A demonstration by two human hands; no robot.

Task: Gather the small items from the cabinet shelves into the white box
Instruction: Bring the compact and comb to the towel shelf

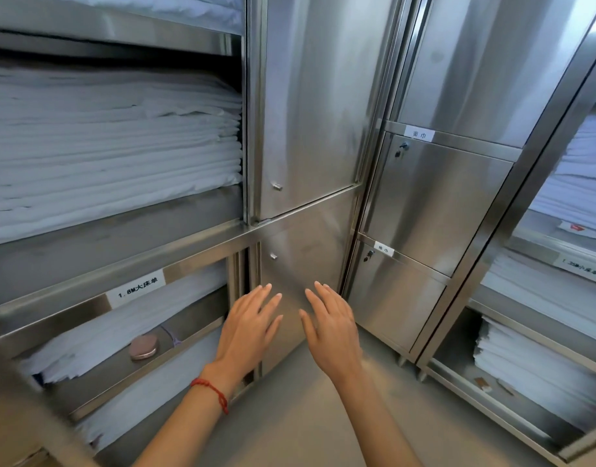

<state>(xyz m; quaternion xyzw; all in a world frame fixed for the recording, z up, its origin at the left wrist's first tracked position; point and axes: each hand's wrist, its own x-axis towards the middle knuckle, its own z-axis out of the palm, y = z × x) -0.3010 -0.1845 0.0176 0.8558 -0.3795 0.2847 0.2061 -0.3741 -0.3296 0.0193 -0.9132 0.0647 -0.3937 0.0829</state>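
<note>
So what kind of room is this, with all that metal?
Probably a linen storeroom, perhaps in a hotel or hospital: steel cabinets hold stacks of folded white sheets, and the shelves carry paper labels.
</note>
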